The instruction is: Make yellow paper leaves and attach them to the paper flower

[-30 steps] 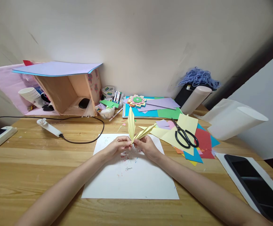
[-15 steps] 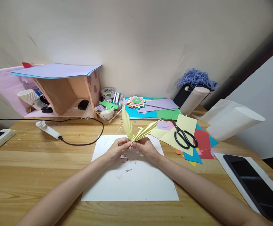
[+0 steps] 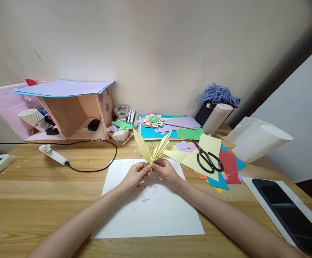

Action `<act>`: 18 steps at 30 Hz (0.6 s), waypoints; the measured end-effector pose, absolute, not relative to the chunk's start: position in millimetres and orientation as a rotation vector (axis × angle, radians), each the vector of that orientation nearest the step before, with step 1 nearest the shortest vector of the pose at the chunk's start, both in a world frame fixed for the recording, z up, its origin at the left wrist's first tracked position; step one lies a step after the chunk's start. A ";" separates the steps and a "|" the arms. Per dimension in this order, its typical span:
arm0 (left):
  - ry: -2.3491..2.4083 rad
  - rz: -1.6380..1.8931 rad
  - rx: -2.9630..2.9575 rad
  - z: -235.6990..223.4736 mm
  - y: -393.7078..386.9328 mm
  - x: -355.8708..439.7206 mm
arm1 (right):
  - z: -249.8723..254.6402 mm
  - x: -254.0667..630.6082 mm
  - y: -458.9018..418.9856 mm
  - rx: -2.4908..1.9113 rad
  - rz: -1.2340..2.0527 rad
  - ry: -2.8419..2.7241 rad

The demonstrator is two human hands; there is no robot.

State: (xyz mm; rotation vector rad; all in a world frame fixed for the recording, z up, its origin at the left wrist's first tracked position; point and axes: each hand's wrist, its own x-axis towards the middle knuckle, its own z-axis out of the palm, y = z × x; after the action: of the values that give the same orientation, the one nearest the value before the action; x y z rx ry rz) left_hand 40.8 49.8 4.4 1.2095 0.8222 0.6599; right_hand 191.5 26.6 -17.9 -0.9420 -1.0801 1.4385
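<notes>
A pale yellow pleated paper (image 3: 152, 152) stands in a V shape, its two fanned wings pointing up and outward from a narrow base. My left hand (image 3: 138, 173) pinches that base from the left, thumb on top. From the other side my right hand (image 3: 165, 172) pinches it too, so the fingertips of both hands nearly meet. Below them lies a white sheet (image 3: 147, 222) with coloured pen marks on it. The fingers partly hide the paper's base.
Black-handled scissors (image 3: 209, 160) lie on coloured paper scraps (image 3: 228, 165) to the right. A smartphone (image 3: 287, 211) rests at far right. Behind are a layered paper flower (image 3: 153, 121), an open cardboard box (image 3: 64, 114) and a roll (image 3: 217, 118). A white corded device (image 3: 53, 155) is at left.
The right wing of the pleated paper has swung up and inward, so the two wings now stand more evenly. Both hands keep their pinch. The whole view has shifted slightly.
</notes>
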 end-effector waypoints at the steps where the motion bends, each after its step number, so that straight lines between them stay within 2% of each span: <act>1: 0.841 0.686 1.268 3.5 51.5 40.3 | -16.8 191.4 26.4 -0.932 1.435 -1.062; 7: 0.794 0.865 1.397 1.8 63.0 33.8 | -9.6 189.6 23.8 -1.010 1.444 -1.049; 12: 0.662 0.781 1.370 6.5 60.3 33.8 | -6.5 188.7 23.4 -0.979 1.554 -1.158; 18: 0.864 0.871 1.378 7.2 58.9 34.5 | -5.3 190.7 24.1 -0.935 1.620 -1.156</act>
State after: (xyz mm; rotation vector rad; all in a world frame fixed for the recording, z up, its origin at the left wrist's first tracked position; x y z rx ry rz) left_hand 34.5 58.9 7.2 1.3778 0.8641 0.8708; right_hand 190.7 24.1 -5.3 -0.9345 -1.1558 1.6197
